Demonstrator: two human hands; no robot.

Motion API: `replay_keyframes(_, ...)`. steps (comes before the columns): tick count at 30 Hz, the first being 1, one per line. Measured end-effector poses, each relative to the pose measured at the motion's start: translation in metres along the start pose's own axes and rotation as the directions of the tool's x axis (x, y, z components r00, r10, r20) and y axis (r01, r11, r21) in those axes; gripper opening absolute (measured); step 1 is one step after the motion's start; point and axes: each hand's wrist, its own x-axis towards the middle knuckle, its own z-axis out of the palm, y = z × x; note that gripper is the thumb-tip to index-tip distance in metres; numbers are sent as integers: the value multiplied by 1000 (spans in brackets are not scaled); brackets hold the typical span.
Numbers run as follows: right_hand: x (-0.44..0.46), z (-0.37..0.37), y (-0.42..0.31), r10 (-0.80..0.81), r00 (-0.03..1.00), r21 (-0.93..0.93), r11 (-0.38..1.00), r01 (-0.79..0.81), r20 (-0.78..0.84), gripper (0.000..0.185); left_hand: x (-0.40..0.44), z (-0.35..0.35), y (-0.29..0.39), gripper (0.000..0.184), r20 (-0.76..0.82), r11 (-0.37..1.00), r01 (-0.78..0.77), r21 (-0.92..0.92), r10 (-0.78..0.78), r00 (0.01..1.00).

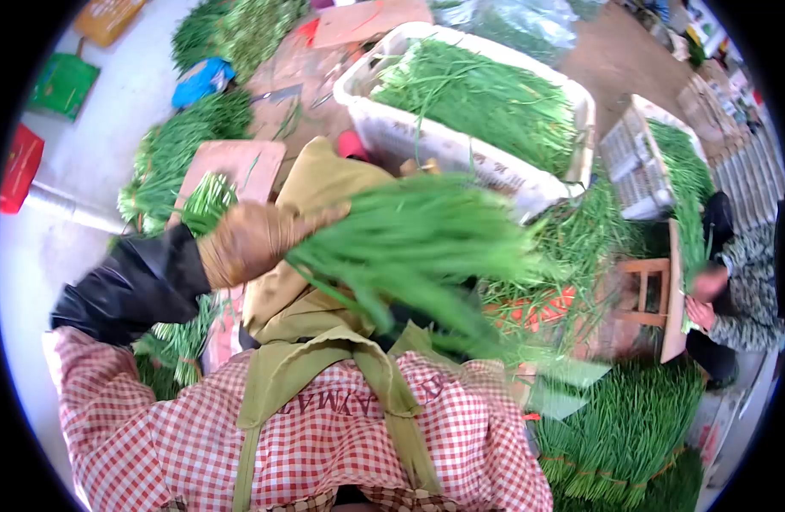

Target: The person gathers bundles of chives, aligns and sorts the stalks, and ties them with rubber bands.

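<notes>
My left hand (252, 241), in a brown glove with a black sleeve cover above it, is closed around a bunch of green chives (418, 247). The leaves stretch to the right across my lap and are smeared by motion. Behind my left hand, a small bundle of chives (210, 198) rests on a pinkish board (254, 160). My right hand does not show; the chives cover the area where my right forearm would reach.
A white crate (461, 154) full of chives stands ahead. Tied chive bundles (614, 427) lie at lower right, others at left. Loose leaves (580, 247) cover the floor at right. A co-worker's hand (700, 314) handles chives beside a wooden stool (647, 290).
</notes>
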Motion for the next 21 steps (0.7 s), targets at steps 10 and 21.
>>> replay_keyframes(10, 11, 25, -30, 104, 922, 6, 993, -115, 372, 90, -41, 46, 34, 95, 341, 977, 203, -68, -168, 925)
replay_keyframes(21, -7, 116, -51, 35, 984, -81, 995, -50, -177, 54, 123, -18, -45, 68, 37, 479, -43, -877, 156, 987)
